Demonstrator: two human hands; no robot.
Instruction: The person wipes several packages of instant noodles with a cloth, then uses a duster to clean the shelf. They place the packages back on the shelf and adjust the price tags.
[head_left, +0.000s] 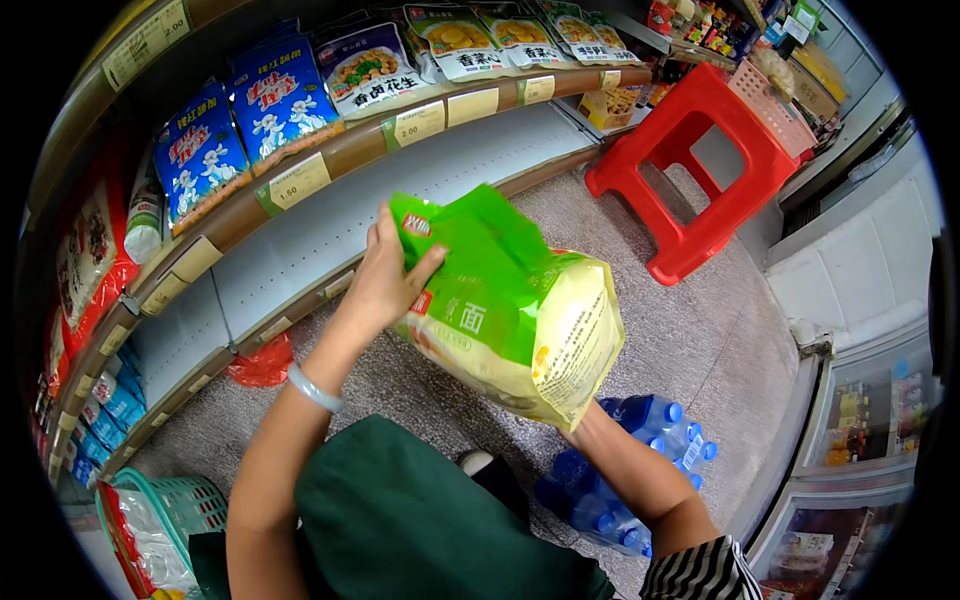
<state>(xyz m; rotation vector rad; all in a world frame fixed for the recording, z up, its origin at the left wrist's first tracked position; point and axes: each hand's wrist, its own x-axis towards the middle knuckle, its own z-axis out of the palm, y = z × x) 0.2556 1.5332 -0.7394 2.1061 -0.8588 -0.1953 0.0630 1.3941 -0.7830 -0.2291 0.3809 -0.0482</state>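
Observation:
A large green and pale yellow plastic food bag is held up before me, tilted, over the speckled floor. My left hand grips its upper left edge, thumb on the front face; a pale bangle circles that wrist. The bag hides my right hand, of which only the wrist and forearm show, reaching under its lower right end. Behind the bag runs a grey lower shelf. Above it, blue snack bags and a purple food pouch stand on a shelf with price tags.
A red plastic stool with a pink basket on it stands at the upper right. Shrink-wrapped bottles with blue caps lie on the floor at lower right. A green basket is at lower left, glass-doored cabinets at far right.

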